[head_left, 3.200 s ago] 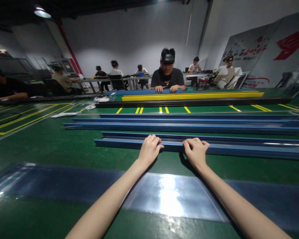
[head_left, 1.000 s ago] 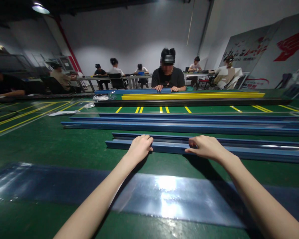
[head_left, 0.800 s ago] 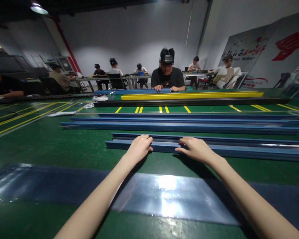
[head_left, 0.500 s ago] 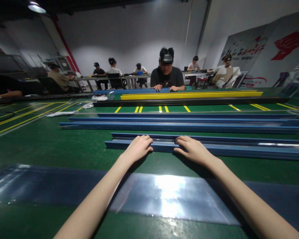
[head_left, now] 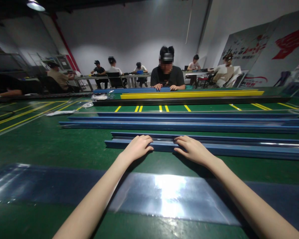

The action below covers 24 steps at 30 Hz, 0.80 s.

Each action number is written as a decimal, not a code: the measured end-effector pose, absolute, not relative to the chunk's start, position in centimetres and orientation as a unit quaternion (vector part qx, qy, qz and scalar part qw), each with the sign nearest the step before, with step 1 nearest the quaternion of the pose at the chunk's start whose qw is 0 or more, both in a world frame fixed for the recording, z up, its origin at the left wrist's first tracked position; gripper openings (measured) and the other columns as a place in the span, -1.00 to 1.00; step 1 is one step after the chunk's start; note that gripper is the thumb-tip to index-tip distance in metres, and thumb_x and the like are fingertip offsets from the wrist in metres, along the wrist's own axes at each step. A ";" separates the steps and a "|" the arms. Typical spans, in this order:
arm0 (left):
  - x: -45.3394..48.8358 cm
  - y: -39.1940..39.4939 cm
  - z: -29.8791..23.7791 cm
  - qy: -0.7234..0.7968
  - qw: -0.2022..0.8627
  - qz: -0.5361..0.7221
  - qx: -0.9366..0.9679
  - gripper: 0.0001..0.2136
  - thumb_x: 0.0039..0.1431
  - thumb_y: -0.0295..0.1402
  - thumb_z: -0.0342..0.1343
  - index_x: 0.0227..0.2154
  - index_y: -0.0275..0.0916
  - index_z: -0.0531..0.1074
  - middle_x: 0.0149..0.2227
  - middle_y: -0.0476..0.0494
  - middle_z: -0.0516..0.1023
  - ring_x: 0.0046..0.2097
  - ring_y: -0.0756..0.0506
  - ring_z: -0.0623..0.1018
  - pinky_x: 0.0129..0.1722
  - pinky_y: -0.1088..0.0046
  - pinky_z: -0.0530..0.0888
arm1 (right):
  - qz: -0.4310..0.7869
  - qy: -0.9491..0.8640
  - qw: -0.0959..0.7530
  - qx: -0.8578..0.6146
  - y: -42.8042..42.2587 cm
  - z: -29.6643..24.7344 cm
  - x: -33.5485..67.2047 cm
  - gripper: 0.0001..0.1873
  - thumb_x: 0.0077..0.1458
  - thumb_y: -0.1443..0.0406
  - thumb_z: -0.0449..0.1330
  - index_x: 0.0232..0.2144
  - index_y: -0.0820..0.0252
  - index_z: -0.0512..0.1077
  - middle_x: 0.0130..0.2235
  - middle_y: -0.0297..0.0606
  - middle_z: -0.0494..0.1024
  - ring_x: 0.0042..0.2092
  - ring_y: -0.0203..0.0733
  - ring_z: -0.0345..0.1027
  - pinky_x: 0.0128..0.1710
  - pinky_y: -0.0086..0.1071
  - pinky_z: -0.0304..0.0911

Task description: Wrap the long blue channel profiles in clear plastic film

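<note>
Blue rail up front: the near blue rail (head_left: pixel 239 151) lies flat on the green floor (head_left: pixel 40 142) and runs way off to the right. Its left end stops a bit left of the hands.
Neighbour: a second blue rail (head_left: pixel 226 139) sits right behind it, touching or nearly so, can't tell which.
Left hand: the left hand (head_left: pixel 138 148) is palm down on the near rail with its fingers curled over the top edge, not clamped round it. The thumb is hidden.
Right hand: the right hand (head_left: pixel 193 150) is just beside the left one and lies flatter, fingertips draped over the same rail, gripping nothing.
Near side: a clear plastic sheet (head_left: pixel 169 196) is spread flat under both forearms, with a lot of glare on it.
Far side: the far blue rails (head_left: pixel 164 126) come next, then a yellow rail (head_left: pixel 189 95). The person opposite (head_left: pixel 167 74) has both hands on another blue one.
How I'd handle it: imo keep even pressure from both hands and wrists low. Keep fingertips on the top face, not down in the gap between the two rails, so nothing gets pinched. Both hands are bunched near the left end, so the long right end could swing. Any push should go straight, no twist. Probably keep the forearms from dragging the sheet too.
</note>
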State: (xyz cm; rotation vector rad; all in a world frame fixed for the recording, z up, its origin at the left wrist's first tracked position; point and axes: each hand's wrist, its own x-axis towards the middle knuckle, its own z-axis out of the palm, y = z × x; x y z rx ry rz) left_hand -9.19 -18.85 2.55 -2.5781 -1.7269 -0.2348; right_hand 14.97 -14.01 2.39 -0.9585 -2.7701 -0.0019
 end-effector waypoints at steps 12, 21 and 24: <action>-10.6 -19.2 4.7 -0.624 -0.082 -0.022 -0.777 -0.70 0.03 -0.23 0.05 -0.16 -0.20 0.39 -0.10 -0.14 0.46 -0.08 -0.09 0.44 -0.12 0.49 0.31 | 0.021 -0.925 0.030 -0.379 -14.3 3.0 15.4 -0.60 0.13 0.12 -0.11 -0.12 0.19 0.33 -0.13 -0.12 0.45 -0.13 -0.10 0.32 -0.19 -0.33 0.20; -12.2 -19.5 6.3 -0.686 -0.122 0.034 -0.716 -0.71 -0.03 -0.22 0.09 -0.23 -0.19 0.43 -0.19 -0.14 0.51 -0.19 -0.09 0.49 -0.31 0.53 0.34 | 0.018 -0.921 0.020 -0.389 -14.1 3.2 14.4 -0.62 0.12 0.12 -0.11 -0.16 0.17 0.35 -0.10 -0.12 0.45 -0.10 -0.09 0.32 -0.21 -0.32 0.21; -12.8 -19.5 6.2 -0.691 -0.136 0.042 -0.709 -0.73 -0.04 -0.23 0.10 -0.25 -0.18 0.43 -0.24 -0.10 0.53 -0.22 -0.08 0.49 -0.34 0.54 0.33 | 0.008 -0.924 0.009 -0.383 -14.1 3.4 13.2 -0.64 0.12 0.12 -0.10 -0.19 0.16 0.36 -0.12 -0.14 0.45 -0.11 -0.10 0.33 -0.23 -0.34 0.21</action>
